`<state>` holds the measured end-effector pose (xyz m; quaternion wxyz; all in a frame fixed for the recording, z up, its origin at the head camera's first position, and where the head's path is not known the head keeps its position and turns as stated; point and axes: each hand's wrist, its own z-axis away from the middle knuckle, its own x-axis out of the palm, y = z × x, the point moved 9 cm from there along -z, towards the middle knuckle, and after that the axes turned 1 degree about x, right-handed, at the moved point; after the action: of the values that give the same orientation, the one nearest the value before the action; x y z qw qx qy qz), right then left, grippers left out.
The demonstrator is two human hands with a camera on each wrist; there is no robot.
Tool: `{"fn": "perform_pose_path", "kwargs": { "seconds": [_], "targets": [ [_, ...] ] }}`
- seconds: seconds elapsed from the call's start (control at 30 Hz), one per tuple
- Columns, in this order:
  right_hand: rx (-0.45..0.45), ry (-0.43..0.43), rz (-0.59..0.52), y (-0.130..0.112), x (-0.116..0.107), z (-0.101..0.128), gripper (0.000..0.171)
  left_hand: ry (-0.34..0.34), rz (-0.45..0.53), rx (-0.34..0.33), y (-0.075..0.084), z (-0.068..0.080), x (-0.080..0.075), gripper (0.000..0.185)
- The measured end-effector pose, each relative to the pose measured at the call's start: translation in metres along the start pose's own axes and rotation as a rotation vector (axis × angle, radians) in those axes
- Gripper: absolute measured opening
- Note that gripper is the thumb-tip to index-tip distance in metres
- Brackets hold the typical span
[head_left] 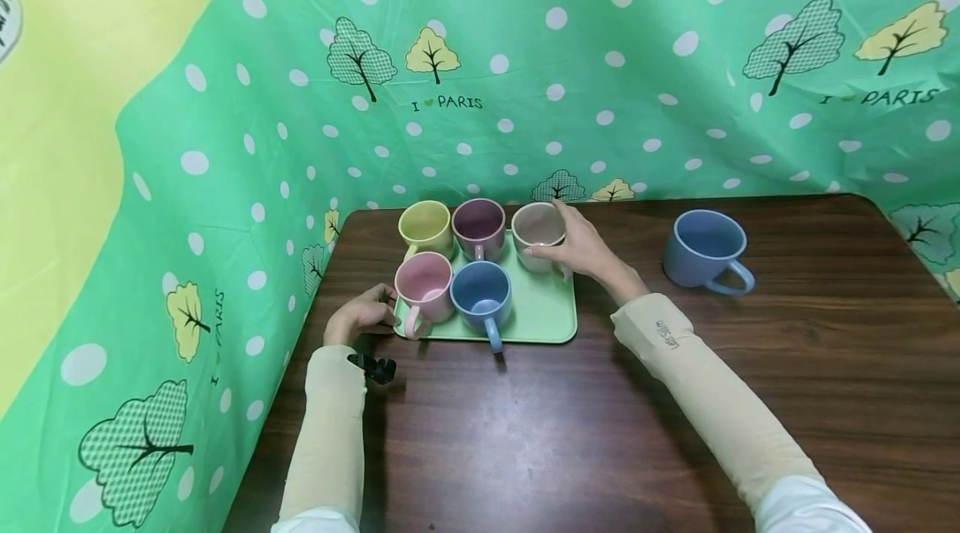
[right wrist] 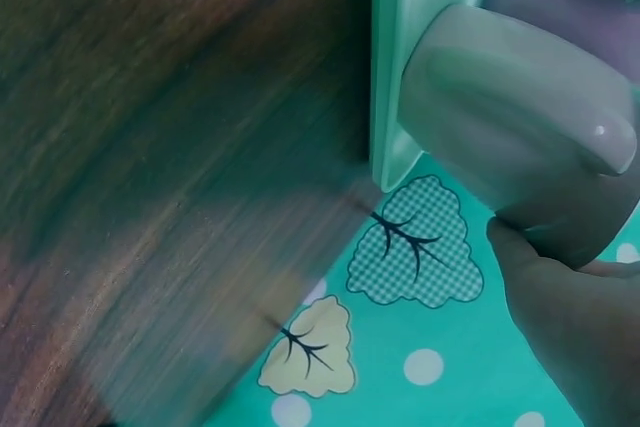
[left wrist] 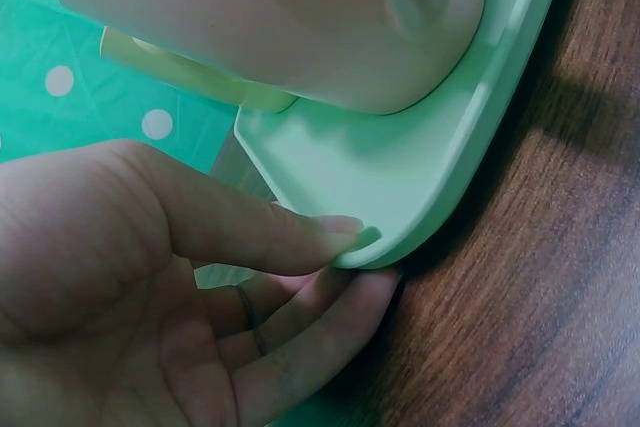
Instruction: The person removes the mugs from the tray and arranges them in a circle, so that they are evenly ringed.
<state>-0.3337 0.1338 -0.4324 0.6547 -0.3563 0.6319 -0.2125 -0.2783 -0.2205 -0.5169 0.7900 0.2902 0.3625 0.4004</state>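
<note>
Beige mug: I saw it at the tray's far right corner; I judged it rigid, smooth, breakable.
Right hand: fingers wrapped its rim and side.
Left hand: pinched the tray's near left corner.

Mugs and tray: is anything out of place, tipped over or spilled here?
Nothing is spilled or tipped. Only the large blue mug stands apart on the table, right of the green tray, where five mugs stand upright. The right hand grips the beige mug; the left hand pinches the tray's corner.
</note>
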Motion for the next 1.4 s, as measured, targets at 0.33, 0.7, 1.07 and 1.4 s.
{"fn": "perform_pose_path", "kwargs": {
  "seconds": [0.33, 0.7, 1.07, 1.4],
  "targets": [
    [-0.021, 0.063, 0.007, -0.002, -0.005, 0.004, 0.111, 0.014, 0.011, -0.01, 0.001, 0.001, -0.001, 0.049],
    [-0.022, 0.119, 0.077, -0.01, -0.007, 0.017, 0.111, -0.003, 0.033, 0.015, -0.001, -0.001, 0.003, 0.048],
    [-0.011, 0.13, 0.078, -0.021, -0.023, 0.036, 0.108, -0.004, 0.002, 0.024, -0.002, -0.001, 0.002, 0.048],
    [0.013, 0.166, 0.09, -0.017, -0.043, 0.051, 0.101, -0.007, 0.034, 0.018, 0.0, 0.002, 0.003, 0.048]
  ]
}}
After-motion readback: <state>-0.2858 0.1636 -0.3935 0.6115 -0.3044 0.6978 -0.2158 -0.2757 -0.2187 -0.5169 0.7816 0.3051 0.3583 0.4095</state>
